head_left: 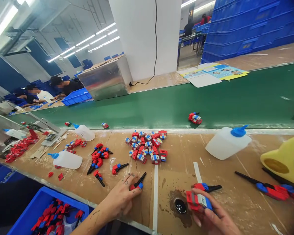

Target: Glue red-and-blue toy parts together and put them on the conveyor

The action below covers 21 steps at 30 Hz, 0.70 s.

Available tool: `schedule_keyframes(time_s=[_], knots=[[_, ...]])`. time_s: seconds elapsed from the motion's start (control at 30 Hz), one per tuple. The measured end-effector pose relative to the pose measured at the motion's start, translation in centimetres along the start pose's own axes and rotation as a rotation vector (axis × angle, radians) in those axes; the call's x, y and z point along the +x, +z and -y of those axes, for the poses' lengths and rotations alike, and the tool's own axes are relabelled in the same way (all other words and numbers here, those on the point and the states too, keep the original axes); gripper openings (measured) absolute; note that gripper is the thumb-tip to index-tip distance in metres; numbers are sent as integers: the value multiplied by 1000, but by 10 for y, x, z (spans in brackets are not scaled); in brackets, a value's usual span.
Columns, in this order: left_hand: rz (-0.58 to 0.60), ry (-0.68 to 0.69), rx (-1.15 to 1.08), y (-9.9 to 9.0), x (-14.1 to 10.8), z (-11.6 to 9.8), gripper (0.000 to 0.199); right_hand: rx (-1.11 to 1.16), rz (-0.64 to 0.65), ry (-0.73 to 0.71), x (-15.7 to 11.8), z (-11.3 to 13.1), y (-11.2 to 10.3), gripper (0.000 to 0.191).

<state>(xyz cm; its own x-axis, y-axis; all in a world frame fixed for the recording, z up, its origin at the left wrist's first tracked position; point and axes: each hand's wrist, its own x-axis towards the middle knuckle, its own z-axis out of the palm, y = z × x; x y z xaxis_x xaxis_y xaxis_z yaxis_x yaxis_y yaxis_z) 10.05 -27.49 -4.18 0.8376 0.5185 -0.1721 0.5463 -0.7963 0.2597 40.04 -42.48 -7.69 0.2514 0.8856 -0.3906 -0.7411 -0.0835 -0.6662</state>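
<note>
My left hand (120, 195) is closed on a small red and blue plastic part with a black stick (140, 183), low over the cardboard-covered bench; the fingers partly hide it. My right hand (217, 215) grips a red, white and blue plastic toy piece (198, 200) between thumb and fingers. Just behind that piece lies another red and blue part with a black stick (212, 188). Beside the right hand, a small round dish of dark liquid (180, 206) sits in a wet stain. A cluster of red, white and blue pieces (147, 145) lies farther back.
Several black-stick parts (98, 158) lie left of centre. White bottles with blue caps stand or lie at right (227, 143) and left (67, 160). A blue bin (30, 204) holds more parts. Behind runs a green conveyor belt (142, 111); a yellow object (284, 155) is at right.
</note>
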Motion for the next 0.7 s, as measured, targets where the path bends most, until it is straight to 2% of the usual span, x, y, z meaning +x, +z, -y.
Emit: schedule_keyframes(time_s=[0.07, 0.13, 0.23, 0.3, 0.4, 0.47, 0.57, 0.63, 0.7], knots=[[-19, -188, 3, 4, 4, -2, 59, -36, 40, 4, -1, 3, -1, 43], [36, -337, 13, 7, 13, -6, 51, -100, 22, 0, -2, 6, -5, 39], [140, -362, 29, 4, 26, -8, 29, -219, -28, -58, -3, 14, -10, 43], [143, -309, -9, -6, 31, -9, 30, -288, -10, -99, -3, 20, -12, 57], [86, -93, -122, -25, 37, -22, 40, -313, 32, -120, -3, 27, -15, 71], [-6, 165, -106, -36, 44, -40, 41, -292, 24, -128, -2, 28, -18, 66], [-120, 549, 62, -45, 60, -70, 26, -252, -10, -142, -1, 23, -22, 55], [-139, 680, 130, -44, 71, -84, 16, -233, -18, -152, -1, 20, -23, 51], [-128, 708, 152, -41, 78, -90, 11, -223, -20, -161, -1, 18, -23, 50]])
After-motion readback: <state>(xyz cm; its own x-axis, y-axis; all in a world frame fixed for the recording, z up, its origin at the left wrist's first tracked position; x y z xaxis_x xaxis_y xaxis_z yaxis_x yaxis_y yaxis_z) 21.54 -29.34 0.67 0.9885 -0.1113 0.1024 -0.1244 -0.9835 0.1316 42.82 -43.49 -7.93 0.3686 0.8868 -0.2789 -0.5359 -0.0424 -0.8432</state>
